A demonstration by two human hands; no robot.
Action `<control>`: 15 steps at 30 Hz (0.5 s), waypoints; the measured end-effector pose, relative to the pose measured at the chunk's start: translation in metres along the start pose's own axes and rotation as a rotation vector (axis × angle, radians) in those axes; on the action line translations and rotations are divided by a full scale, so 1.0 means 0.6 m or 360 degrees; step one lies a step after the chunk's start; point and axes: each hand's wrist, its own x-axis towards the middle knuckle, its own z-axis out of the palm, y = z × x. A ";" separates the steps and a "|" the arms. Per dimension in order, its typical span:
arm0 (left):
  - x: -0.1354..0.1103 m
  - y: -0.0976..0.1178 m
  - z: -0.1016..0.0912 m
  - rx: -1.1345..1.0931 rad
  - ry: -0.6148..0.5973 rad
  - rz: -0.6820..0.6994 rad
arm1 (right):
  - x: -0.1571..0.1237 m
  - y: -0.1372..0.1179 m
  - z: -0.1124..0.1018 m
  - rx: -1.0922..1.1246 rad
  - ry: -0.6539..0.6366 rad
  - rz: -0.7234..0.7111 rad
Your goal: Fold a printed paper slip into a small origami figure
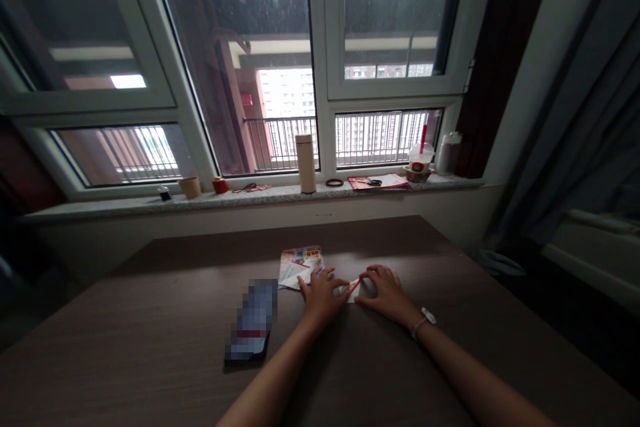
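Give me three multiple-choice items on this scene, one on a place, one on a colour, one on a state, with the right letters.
1. Where does the cream flask stand?
A) on the stone windowsill
B) on the floor
C) on a chair

2. What colour is the straw in the plastic cup?
A) blue
B) red
C) green

3. What state is the white paper in?
A) lifted high in the air
B) held down on the table by the left hand and right hand
C) lying untouched

1: A, its base sits on the sill.
2: B, red rises above the lid.
3: B, fingers of both hands rest on it.
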 end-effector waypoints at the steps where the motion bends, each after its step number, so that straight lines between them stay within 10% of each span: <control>1: 0.000 0.000 0.000 -0.0002 -0.0002 0.0001 | 0.000 0.000 -0.002 0.0015 0.0003 -0.0020; 15: 0.002 -0.003 0.006 0.0001 -0.0031 0.0026 | 0.006 0.011 -0.020 0.0180 -0.0059 -0.0515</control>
